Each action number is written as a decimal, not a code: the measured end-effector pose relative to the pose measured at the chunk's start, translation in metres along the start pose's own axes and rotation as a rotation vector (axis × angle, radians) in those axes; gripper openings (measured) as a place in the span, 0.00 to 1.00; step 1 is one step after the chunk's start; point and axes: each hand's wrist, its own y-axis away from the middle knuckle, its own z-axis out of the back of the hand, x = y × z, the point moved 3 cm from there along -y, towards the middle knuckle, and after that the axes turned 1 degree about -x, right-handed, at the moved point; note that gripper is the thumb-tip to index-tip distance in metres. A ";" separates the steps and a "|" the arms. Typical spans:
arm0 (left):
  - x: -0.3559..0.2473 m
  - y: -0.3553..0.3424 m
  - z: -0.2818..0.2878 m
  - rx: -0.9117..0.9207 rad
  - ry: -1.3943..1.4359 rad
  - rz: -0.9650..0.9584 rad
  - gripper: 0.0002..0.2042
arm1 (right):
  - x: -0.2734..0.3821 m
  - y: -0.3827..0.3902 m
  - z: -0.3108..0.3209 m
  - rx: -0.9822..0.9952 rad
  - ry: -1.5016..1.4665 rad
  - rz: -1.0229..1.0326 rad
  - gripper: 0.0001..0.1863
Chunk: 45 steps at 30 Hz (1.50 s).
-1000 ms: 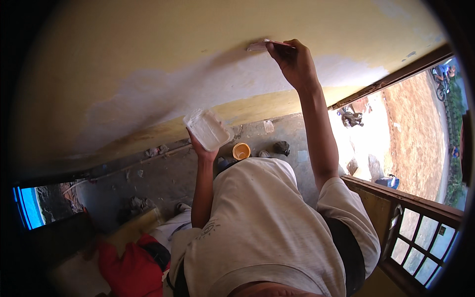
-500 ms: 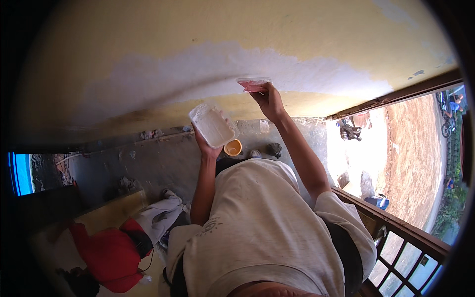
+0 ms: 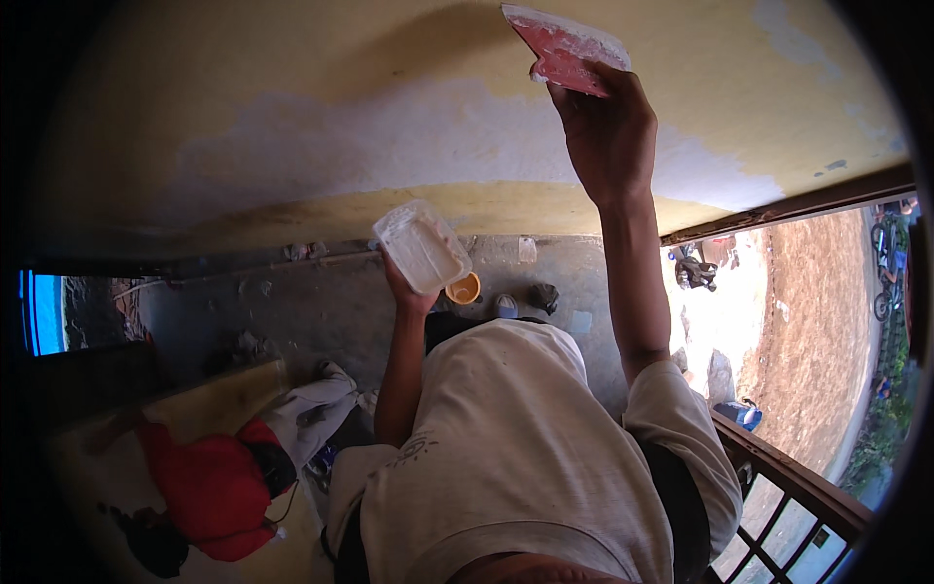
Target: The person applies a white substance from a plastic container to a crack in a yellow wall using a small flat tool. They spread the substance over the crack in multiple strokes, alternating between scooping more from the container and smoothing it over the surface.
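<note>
My right hand [image 3: 605, 131] is raised high against the yellow wall [image 3: 292, 88] and grips a flat red scraper [image 3: 562, 49] edged with white filler. The blade lies near the upper edge of a broad white patch of filler [image 3: 389, 146] on the wall. My left hand [image 3: 409, 287] holds a clear plastic tub [image 3: 421, 246] smeared white inside, tilted, at chest height below the patch. My pale shirt fills the lower middle of the view.
On the grey concrete floor [image 3: 292, 311] below lie a small orange cup [image 3: 464, 289], scraps and a shoe. A red cloth heap [image 3: 209, 487] and pale fabric lie at lower left. A metal railing [image 3: 808, 496] runs at lower right, beyond it bare ground.
My right hand dipped from the wall down toward the tub, then rose again to the wall with the scraper. The tub stayed near chest height.
</note>
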 end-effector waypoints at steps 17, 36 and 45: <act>-0.062 -0.004 0.030 -0.001 0.036 -0.058 0.32 | -0.258 0.060 0.100 -0.164 0.109 -0.606 0.16; -0.176 -0.069 0.052 0.069 0.032 0.081 0.32 | -0.126 -0.020 -0.148 -0.024 -0.019 0.020 0.15; -0.213 -0.073 0.065 0.051 0.009 0.131 0.31 | -0.321 0.056 0.004 -0.362 0.216 -0.417 0.11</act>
